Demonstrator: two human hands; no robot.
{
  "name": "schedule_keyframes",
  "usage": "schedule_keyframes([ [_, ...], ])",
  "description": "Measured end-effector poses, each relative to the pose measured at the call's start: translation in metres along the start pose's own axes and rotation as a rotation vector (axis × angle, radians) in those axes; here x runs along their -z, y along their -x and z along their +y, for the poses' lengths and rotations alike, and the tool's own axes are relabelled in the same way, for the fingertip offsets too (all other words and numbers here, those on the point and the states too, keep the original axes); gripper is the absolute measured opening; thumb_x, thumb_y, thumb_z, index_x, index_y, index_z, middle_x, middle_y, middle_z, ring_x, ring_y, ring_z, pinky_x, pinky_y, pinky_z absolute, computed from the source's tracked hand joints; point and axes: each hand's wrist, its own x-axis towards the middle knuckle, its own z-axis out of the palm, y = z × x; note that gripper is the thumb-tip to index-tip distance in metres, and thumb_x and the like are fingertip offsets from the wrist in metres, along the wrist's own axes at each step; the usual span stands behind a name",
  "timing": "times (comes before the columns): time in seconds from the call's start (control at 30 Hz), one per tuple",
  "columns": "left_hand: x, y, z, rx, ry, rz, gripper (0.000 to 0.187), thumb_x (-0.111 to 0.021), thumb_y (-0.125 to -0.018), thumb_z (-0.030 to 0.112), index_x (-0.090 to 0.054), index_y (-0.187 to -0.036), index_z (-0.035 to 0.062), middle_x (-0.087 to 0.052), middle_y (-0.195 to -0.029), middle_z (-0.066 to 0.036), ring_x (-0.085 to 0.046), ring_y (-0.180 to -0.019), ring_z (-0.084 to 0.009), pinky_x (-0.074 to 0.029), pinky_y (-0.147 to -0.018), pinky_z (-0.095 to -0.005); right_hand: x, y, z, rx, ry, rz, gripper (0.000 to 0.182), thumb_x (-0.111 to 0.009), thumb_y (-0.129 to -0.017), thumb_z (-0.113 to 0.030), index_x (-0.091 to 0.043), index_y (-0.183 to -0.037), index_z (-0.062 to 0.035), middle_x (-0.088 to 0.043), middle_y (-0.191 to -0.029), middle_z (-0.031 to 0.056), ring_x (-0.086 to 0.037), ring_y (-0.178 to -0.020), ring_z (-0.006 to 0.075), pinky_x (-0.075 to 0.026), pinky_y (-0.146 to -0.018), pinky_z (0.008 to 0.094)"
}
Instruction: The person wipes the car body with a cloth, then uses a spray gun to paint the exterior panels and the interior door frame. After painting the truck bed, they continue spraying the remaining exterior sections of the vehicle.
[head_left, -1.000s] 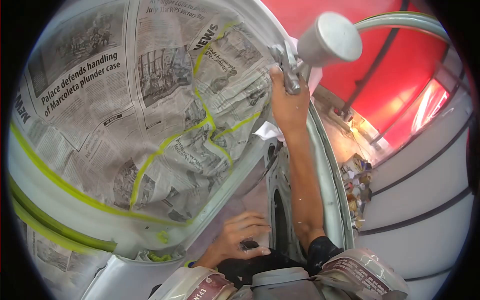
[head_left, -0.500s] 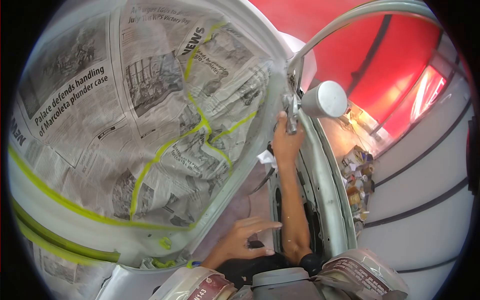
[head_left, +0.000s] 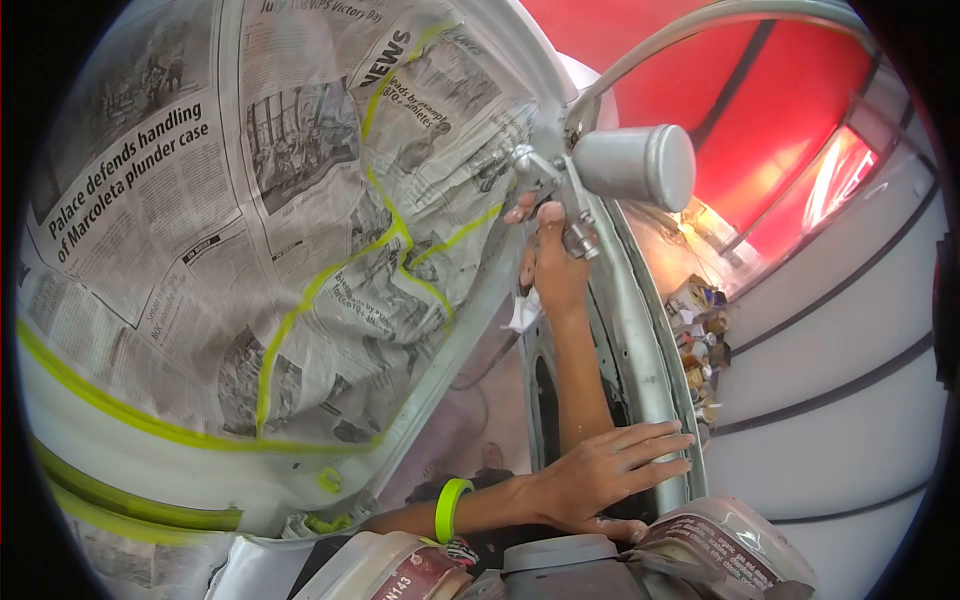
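My right hand [head_left: 562, 265] is wrapped round the handle of a spray gun [head_left: 575, 205], with its grey paint cup [head_left: 640, 165] tipped sideways to the right. The gun is close to the frame at the top of the open car door [head_left: 645, 365]. My left hand [head_left: 610, 478] lies across my right forearm, fingers stretched toward the door's edge and holding nothing. Around my left wrist sits a roll of yellow-green masking tape [head_left: 452, 510]. A white scrap [head_left: 522, 312] hangs below the gun hand, near a dark hose.
Newspaper [head_left: 300, 270] held by yellow-green tape covers the car's window area at left. The respirator I wear [head_left: 560, 555] fills the bottom edge. Several cans and bottles [head_left: 705, 345] stand on the floor at right, beside a pale curtain wall [head_left: 820, 370].
My left hand has moved right, across my right forearm, bringing the tape roll into view. The spray gun has turned, its nozzle end swinging left toward the covered car body.
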Motion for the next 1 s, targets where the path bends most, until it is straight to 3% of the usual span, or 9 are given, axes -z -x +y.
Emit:
schedule_keyframes([
  [0.03,0.001,0.002,-0.001,0.002,-0.004,0.011,0.076,-0.069,-0.086,0.038,-0.046,-0.151,0.0068,-0.041,-0.160,-0.019,-0.041,-0.146,-0.0433,-0.040,-0.116,-0.0527,-0.003,-0.007,-0.002,0.037,0.020,0.013,0.040,-0.066,-0.102,-0.041,-0.070,-0.115,-0.0033,-0.074,-0.090,0.0047,-0.042,-0.040,0.0041,-0.032,-0.037,0.0233],
  [0.2,0.017,0.013,-0.006,0.071,-0.033,0.020,0.073,-0.065,-0.092,0.051,-0.049,-0.149,0.0080,-0.042,-0.159,-0.019,-0.042,-0.144,-0.0447,-0.040,-0.116,-0.0535,-0.008,-0.054,0.000,0.036,0.154,0.257,0.047,-0.061,-0.102,-0.049,-0.061,-0.086,-0.0046,-0.058,-0.068,-0.0002,-0.050,-0.043,0.0108,-0.039,-0.037,0.0273],
  [0.37,0.026,0.021,-0.013,0.095,-0.045,0.062,0.074,-0.066,-0.092,0.057,-0.053,-0.145,0.0073,-0.045,-0.156,-0.021,-0.042,-0.143,-0.0458,-0.040,-0.115,-0.0528,0.013,-0.104,0.035,-0.067,0.207,0.403,0.051,-0.062,-0.099,-0.052,-0.065,-0.088,-0.0021,-0.055,-0.066,0.0032,-0.051,-0.045,0.0151,-0.041,-0.035,0.0322],
  [0.6,0.025,0.032,-0.024,0.146,-0.036,0.052,0.074,-0.068,-0.089,0.058,-0.056,-0.141,0.0064,-0.048,-0.152,-0.022,-0.044,-0.142,-0.0462,-0.041,-0.114,-0.0527,0.028,-0.101,0.073,-0.160,0.278,0.501,0.056,-0.064,-0.097,-0.052,-0.067,-0.087,0.0030,-0.058,-0.066,0.0079,-0.055,-0.047,0.0201,-0.045,-0.036,0.0379],
  [0.7,0.027,0.033,-0.026,0.154,-0.029,0.047,0.075,-0.069,-0.089,0.058,-0.056,-0.141,0.0066,-0.048,-0.152,-0.022,-0.044,-0.141,-0.0462,-0.041,-0.114,-0.0530,0.031,-0.092,0.089,-0.147,0.346,0.523,0.049,-0.066,-0.098,-0.047,-0.063,-0.090,0.0014,-0.052,-0.058,0.0041,-0.047,-0.036,0.0148,-0.035,-0.031,0.0308],
  [0.8,0.028,0.035,-0.026,0.158,-0.018,0.044,0.075,-0.069,-0.089,0.057,-0.055,-0.142,0.0061,-0.048,-0.152,-0.022,-0.044,-0.141,-0.0459,-0.042,-0.113,-0.0529,0.034,-0.079,0.098,-0.219,0.326,0.505,0.049,-0.067,-0.098,-0.046,-0.066,-0.094,0.0032,-0.058,-0.062,0.0063,-0.049,-0.036,0.0154,-0.036,-0.033,0.0313],
  [0.9,0.027,0.031,-0.024,0.151,0.007,0.033,0.075,-0.069,-0.090,0.055,-0.053,-0.143,0.0045,-0.047,-0.151,-0.022,-0.043,-0.142,-0.0450,-0.042,-0.113,-0.0523,0.034,-0.048,0.105,-0.157,0.351,0.433,0.050,-0.065,-0.098,-0.044,-0.068,-0.087,0.0043,-0.065,-0.069,0.0126,-0.058,-0.047,0.0227,-0.046,-0.041,0.0366],
  [1.0,0.023,0.025,-0.023,0.148,0.048,-0.021,0.078,-0.067,-0.092,0.056,-0.049,-0.146,0.0032,-0.044,-0.154,-0.023,-0.040,-0.145,-0.0447,-0.039,-0.115,-0.0529,0.032,-0.015,0.125,-0.036,0.410,0.433,0.045,-0.064,-0.100,-0.039,-0.070,-0.092,0.0047,-0.069,-0.075,0.0128,-0.067,-0.067,0.0224,-0.051,-0.062,0.0373],
])
